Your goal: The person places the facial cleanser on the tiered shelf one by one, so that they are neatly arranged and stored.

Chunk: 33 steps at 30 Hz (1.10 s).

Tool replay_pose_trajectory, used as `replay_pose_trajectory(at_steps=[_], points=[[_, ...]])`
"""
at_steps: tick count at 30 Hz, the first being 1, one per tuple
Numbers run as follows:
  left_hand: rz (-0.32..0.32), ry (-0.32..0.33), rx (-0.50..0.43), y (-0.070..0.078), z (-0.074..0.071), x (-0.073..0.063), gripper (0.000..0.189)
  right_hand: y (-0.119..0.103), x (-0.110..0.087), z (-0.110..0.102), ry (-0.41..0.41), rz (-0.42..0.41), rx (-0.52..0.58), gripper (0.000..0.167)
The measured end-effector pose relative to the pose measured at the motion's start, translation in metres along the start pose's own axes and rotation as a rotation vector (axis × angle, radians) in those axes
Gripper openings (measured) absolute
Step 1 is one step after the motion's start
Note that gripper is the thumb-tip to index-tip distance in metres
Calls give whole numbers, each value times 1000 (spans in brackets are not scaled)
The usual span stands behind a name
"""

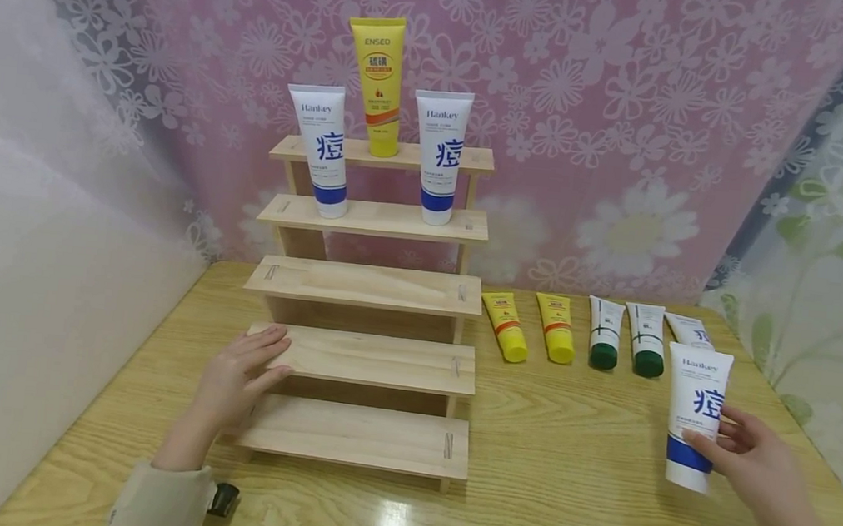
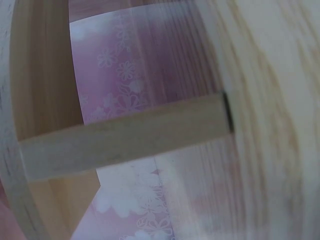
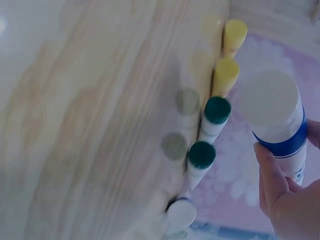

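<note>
My right hand (image 1: 761,460) holds a white squeeze tube (image 1: 696,416) by its lower part, thumb across the front. The tube stands upright, cap down, with a blue band and the name Hankey; its white cap (image 3: 270,97) faces the right wrist camera. My left hand (image 1: 242,368) rests on the left end of a tiered wooden display rack (image 1: 375,359), fingers on the second step from the bottom and thumb near its front edge. A yellow ENSED tube (image 1: 377,84) stands on the top step. Below it stand two white Hankey tubes, one left (image 1: 322,150) and one right (image 1: 441,156).
Along the table's back, right of the rack, lie two yellow tubes (image 1: 506,327) (image 1: 555,329), two white tubes with green caps (image 1: 604,333) (image 1: 645,339) and another white tube (image 1: 689,331). A flowered backdrop (image 1: 627,147) stands behind; a white wall (image 1: 56,223) borders the left.
</note>
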<state>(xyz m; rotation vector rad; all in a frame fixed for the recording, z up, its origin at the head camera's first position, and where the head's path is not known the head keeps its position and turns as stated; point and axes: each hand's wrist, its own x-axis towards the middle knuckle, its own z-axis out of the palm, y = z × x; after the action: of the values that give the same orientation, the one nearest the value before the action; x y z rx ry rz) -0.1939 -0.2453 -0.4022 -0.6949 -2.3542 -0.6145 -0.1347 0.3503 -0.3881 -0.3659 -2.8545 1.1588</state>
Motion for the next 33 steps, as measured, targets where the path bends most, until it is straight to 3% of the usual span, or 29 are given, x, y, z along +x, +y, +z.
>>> replay_pose_trajectory(at_steps=[9, 18, 33], points=[[-7, -8, 8, 1, 0, 0, 41, -45, -6, 18, 16, -144, 189, 81], [-6, -10, 13, -1, 2, 0, 42, -88, -6, 34, -2, -235, 227, 77], [-7, -9, 4, -2, 1, -1, 42, -161, -4, 63, 13, -500, 377, 57]])
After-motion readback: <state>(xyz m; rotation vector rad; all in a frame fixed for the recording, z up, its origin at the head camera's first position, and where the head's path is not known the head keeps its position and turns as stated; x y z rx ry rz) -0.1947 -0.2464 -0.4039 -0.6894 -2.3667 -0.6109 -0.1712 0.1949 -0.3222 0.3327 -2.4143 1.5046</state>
